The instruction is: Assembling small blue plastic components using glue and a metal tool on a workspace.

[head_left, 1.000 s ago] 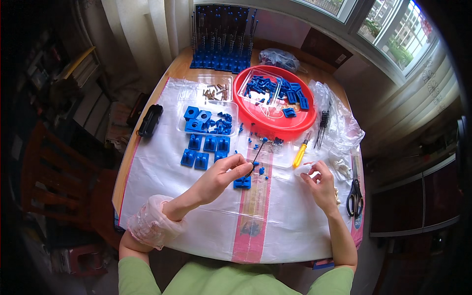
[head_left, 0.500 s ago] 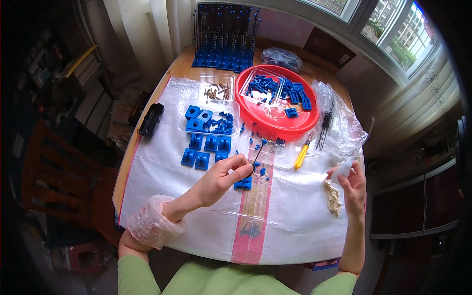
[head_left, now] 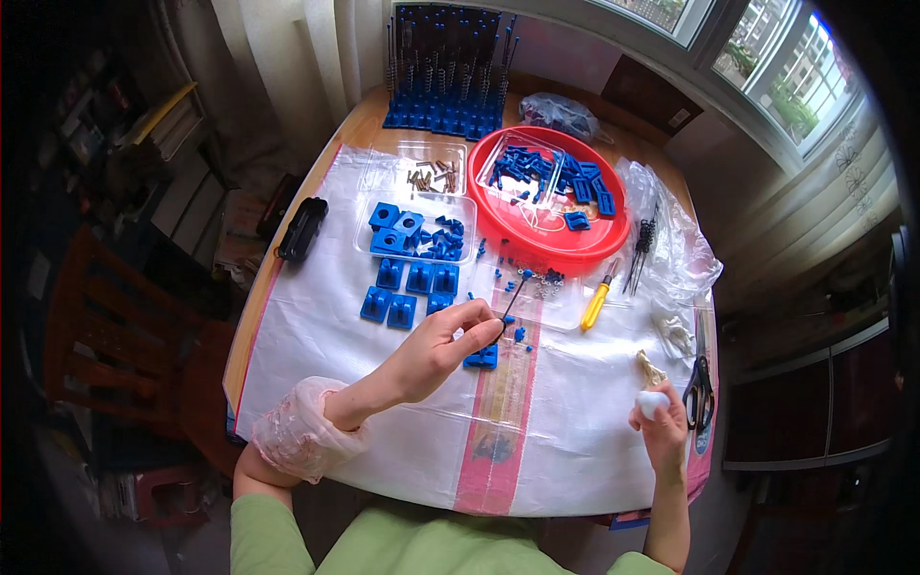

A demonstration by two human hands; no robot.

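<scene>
Right hand (head_left: 663, 428) shifted to four o'clock, clasping a white piece (head_left: 654, 404); left hand (head_left: 438, 351) pinches a rod (head_left: 516, 296). Standing rods (head_left: 427, 77) seem finished, blue parts (head_left: 447, 244) loose.

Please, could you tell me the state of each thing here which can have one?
Left hand: pinching thin dark rod
Right hand: holding small white object
Red basin: open, holding blue parts
Clear container: open, holding blue parts
Yellow tool: lying down
Scissors: lying down, blades unclear
</scene>
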